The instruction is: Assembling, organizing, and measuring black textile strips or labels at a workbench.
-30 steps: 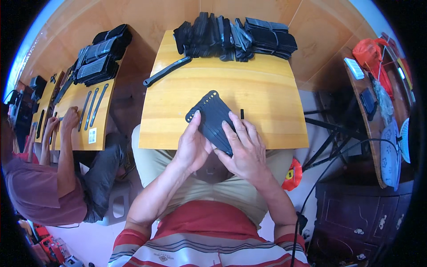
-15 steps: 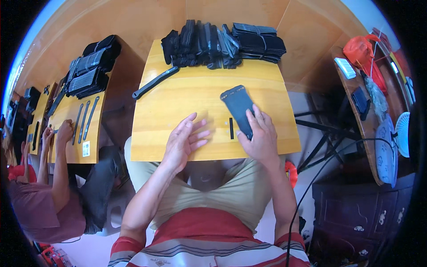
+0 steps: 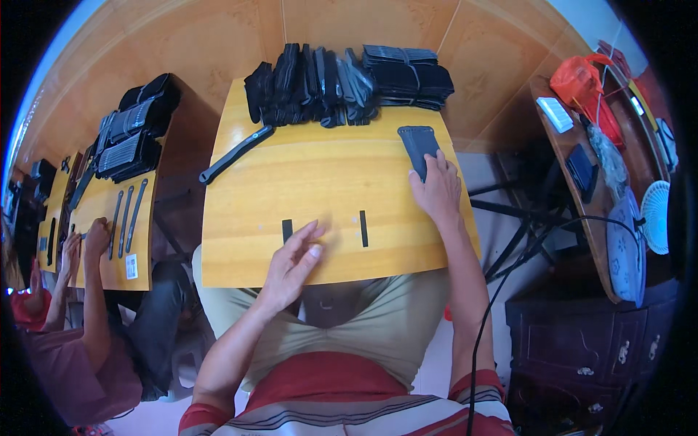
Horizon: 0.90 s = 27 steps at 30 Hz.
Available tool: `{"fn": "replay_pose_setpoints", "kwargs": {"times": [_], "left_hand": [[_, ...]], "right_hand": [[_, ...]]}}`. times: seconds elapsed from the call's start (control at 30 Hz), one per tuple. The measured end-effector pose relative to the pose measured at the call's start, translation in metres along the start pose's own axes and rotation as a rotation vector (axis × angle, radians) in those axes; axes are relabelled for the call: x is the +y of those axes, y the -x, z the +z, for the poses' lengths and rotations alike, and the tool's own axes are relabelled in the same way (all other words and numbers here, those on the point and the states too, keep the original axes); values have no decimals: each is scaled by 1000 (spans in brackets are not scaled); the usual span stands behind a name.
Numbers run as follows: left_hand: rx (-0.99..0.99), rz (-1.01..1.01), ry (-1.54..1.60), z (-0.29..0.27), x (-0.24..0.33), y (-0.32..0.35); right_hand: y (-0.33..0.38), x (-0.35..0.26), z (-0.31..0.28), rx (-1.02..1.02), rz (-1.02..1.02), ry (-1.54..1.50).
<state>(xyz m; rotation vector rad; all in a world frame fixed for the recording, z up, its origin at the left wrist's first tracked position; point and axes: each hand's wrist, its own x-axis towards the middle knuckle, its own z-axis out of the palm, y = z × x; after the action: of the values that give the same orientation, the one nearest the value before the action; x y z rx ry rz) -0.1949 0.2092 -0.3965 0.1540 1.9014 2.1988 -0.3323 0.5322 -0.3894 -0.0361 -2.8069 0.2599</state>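
My right hand is at the right side of the wooden table, its fingers and thumb around the near end of a dark, flat, tapering piece of strap material. The far end of that piece, with small marks along its edge, points away from me. My left hand is over the table's near edge, empty, with its fingers loosely bent and slightly blurred. Just beyond it lies a short black strip, partly behind the fingers. A second narrow black strip lies between my hands.
Bundled black and grey straps line the table's far edge, with a tied stack at their right. One long dark strap lies at far left. A co-worker's hands work at the left table. A black cable crosses at right.
My right hand has moved the dark flat piece away from me and to the right. My left hand has come lower, and a second short black strip now shows near it.
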Motion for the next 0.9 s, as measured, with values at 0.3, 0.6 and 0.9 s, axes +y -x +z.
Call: {"fn": "replay_pose_setpoints", "kwargs": {"times": [0.3,0.6,0.9], "left_hand": [[3,36,-97,0,-7,-1],[8,87,-141,-3,-10,0],[-7,91,-172,-3,-9,1]], "right_hand": [[-23,19,10,7,40,-127],[-17,29,-30,-470,420,-2308],[-15,32,-18,-351,413,-2111]]}}
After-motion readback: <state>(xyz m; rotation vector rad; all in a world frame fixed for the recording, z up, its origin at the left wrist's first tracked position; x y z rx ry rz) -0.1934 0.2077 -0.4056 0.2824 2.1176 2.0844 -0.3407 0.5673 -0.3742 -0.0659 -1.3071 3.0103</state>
